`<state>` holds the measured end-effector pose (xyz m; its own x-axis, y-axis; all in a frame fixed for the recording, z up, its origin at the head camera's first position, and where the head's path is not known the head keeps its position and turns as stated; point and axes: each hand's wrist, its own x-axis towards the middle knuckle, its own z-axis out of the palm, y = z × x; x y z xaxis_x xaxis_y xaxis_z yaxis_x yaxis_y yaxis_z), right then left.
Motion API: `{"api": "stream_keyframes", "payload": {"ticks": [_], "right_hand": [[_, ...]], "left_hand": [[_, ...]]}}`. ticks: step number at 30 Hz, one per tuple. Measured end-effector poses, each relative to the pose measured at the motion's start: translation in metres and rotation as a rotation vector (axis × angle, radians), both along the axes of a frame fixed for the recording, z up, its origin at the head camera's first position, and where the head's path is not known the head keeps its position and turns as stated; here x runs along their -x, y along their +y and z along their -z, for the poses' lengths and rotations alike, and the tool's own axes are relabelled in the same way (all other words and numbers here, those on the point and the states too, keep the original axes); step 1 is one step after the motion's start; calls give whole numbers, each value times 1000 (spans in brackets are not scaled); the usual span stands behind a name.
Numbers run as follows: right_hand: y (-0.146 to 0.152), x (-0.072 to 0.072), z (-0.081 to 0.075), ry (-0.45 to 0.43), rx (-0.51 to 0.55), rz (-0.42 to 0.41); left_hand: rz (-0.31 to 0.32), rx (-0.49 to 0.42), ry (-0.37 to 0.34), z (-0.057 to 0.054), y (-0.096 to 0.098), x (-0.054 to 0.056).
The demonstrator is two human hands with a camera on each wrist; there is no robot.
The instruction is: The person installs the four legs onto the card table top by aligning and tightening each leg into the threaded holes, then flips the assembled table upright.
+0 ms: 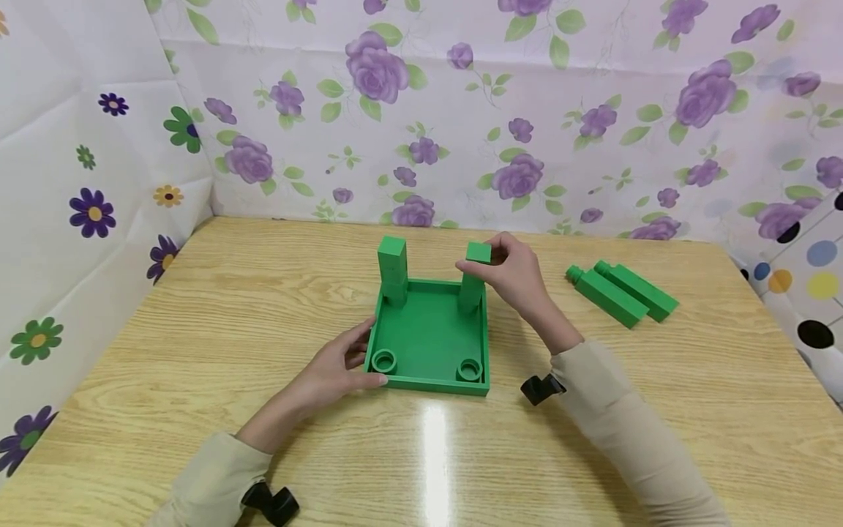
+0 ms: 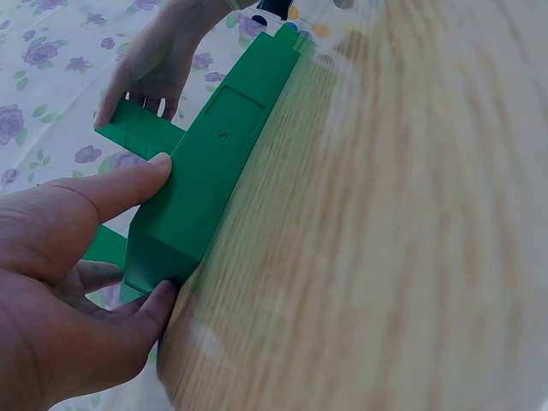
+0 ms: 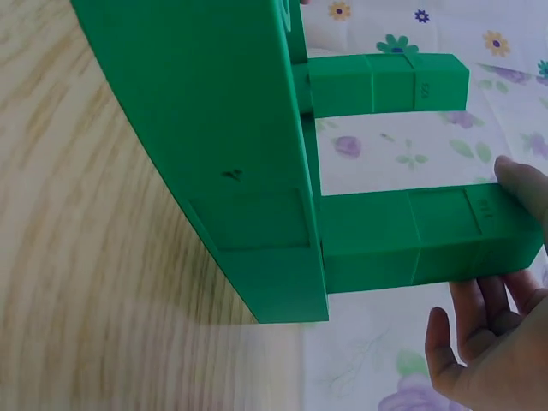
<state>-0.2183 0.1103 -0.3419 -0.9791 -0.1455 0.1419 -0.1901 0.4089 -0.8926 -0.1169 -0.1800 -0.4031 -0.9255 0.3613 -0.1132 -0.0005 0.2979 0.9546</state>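
left fingers (image 2: pixel 127 189) on green tray (image 1: pixel 429 335), right fingers (image 3: pixel 470 313) around 1 post (image 1: pixel 470 292)

The green tray (image 1: pixel 431 337) looks like moulded plastic, smooth and fairly matt, with a shallow recessed panel in its side. Its 2 round sockets (image 1: pixel 469 361) share that finish. The left upright post (image 1: pixel 393 258) and right upright post (image 1: pixel 470 294) are smooth plastic too, as are the 2 loose posts (image 1: pixel 607 296), ridged at their ends. The counter (image 1: pixel 296 293) has wood grain and a glossy surface reflecting a bright streak. The wall sheet (image 1: pixel 454 102) looks thin and creased, paper or plastic unclear. The sleeves (image 1: pixel 626 410) are matt cloth.
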Motion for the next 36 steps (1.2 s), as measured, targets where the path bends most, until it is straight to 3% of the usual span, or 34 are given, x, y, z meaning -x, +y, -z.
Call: {"api": "stream_keyframes", "payload": {"ticks": [14, 36], "right_hand": [[-7, -2, 1, 30, 0, 87], [-7, -3, -1, 31, -37, 102]], "left_hand": [[-21, 4, -11, -1, 1, -1], [-16, 27, 11, -2, 5, 0]]}}
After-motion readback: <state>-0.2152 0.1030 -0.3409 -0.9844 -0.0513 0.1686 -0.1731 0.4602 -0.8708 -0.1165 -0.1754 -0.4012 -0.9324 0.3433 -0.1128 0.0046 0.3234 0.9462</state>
